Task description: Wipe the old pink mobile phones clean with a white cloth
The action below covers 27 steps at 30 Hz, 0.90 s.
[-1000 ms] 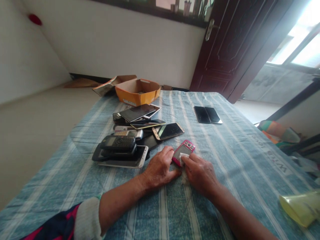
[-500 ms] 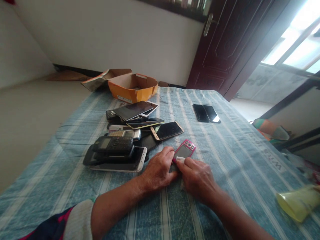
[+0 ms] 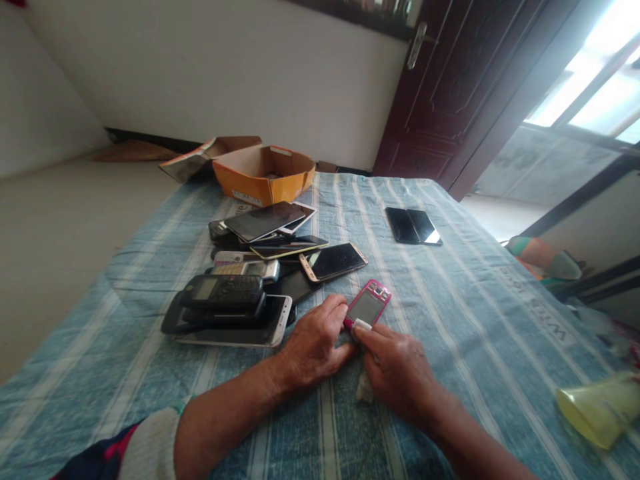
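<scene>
A pink mobile phone (image 3: 369,305) lies tilted on the striped cloth, its screen up and its keys at the far end. My left hand (image 3: 317,333) is closed on the phone's left edge, close to its near end. In my right hand (image 3: 397,360) a white wipe (image 3: 363,325) is pinched, pressed against the near end of the phone's face. A loose tail of the wipe hangs below that hand. To the left of my hands lies a pile of phones, with a black keypad phone (image 3: 223,291) on a white smartphone (image 3: 283,321) at its near end.
A gold smartphone (image 3: 334,261) lies just beyond my left hand. Two black smartphones (image 3: 403,225) rest side by side at the far right. An orange cardboard box (image 3: 267,187) stands at the back left. A yellow translucent container (image 3: 597,410) lies at the right edge.
My right hand has drawn the wipe slightly toward me, so more of the pink phone's screen shows. My left hand keeps its hold on the phone. The view has shifted slightly.
</scene>
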Available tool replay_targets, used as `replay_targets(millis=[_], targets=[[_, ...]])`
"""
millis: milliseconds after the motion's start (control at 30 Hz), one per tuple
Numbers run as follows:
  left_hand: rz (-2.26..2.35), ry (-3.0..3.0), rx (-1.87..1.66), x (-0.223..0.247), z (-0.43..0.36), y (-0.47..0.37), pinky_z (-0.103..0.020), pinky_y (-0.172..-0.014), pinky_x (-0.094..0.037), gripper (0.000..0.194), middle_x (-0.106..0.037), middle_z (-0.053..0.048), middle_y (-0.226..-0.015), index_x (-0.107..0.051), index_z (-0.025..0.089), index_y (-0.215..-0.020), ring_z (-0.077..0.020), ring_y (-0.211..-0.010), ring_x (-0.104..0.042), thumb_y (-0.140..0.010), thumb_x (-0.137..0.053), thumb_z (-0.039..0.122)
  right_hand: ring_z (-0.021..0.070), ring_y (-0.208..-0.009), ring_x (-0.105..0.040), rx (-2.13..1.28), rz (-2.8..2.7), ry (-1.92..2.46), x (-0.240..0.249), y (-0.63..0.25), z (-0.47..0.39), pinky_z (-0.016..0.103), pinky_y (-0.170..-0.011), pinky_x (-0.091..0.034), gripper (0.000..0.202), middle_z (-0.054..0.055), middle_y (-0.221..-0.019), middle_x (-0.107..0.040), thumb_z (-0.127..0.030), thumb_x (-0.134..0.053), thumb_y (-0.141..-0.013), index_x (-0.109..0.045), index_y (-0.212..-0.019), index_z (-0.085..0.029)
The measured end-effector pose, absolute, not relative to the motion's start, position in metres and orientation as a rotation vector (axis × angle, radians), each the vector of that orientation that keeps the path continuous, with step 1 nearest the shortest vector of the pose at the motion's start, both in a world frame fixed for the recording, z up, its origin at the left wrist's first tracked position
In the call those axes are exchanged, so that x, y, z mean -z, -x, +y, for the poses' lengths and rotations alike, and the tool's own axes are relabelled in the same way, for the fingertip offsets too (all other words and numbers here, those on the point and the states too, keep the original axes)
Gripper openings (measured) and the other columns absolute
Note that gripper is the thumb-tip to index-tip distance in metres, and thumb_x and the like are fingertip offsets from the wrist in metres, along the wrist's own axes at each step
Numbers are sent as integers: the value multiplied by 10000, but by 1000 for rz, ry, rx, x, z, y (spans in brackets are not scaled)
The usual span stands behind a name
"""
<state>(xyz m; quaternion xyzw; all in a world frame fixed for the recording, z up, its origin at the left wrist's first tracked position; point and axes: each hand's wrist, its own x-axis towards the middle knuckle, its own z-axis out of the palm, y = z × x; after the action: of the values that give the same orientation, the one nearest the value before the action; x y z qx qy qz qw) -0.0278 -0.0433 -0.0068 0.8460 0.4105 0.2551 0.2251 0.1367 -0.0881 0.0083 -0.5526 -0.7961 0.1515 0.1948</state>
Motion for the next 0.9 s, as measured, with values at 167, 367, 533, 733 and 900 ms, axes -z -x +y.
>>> replay_targets(millis=[167,367,533,733,900], targets=[[1145,-2338,-702,7,-44,28,-335,-773,-515,240,-574,-105,-1049,-552,165,-918,-226,-909,-585,-694,-631,131,139,-678,-592,-571,-2128,1509,-7,-136,-88,222,-615,-395,271,19,-745,-626,-79,-444,-809,-663,-926,-188],[1140,-2340,-695,10,-43,28,-346,-816,-506,223,-572,-108,-1064,-546,163,-910,-236,-954,-580,-708,-637,150,133,-680,-578,-678,-2080,1479,-4,-138,-87,220,-613,-378,262,17,-749,-625,-82,-446,-813,-668,-905,-185],[1135,-2334,-668,7,-44,28,-354,-823,-506,215,-569,-116,-1078,-541,154,-904,-245,-974,-578,-715,-640,167,150,-720,-596,-750,-2052,1492,-5,-139,-87,233,-635,-383,261,30,-785,-651,-79,-449,-805,-667,-907,-181],[1148,-2347,-665,6,-45,28,-361,-838,-513,187,-575,-122,-1087,-557,146,-902,-247,-988,-587,-734,-635,175,160,-719,-603,-729,-2053,1526,-4,-138,-88,248,-633,-371,267,37,-787,-662,-83,-452,-804,-673,-919,-178],[1166,-2396,-659,10,-46,27,-392,-893,-511,237,-585,-132,-1117,-578,133,-965,-266,-1046,-583,-746,-649,191,145,-668,-581,-685,-2029,1548,-1,-137,-90,243,-601,-347,241,25,-737,-638,-97,-454,-812,-673,-865,-183]])
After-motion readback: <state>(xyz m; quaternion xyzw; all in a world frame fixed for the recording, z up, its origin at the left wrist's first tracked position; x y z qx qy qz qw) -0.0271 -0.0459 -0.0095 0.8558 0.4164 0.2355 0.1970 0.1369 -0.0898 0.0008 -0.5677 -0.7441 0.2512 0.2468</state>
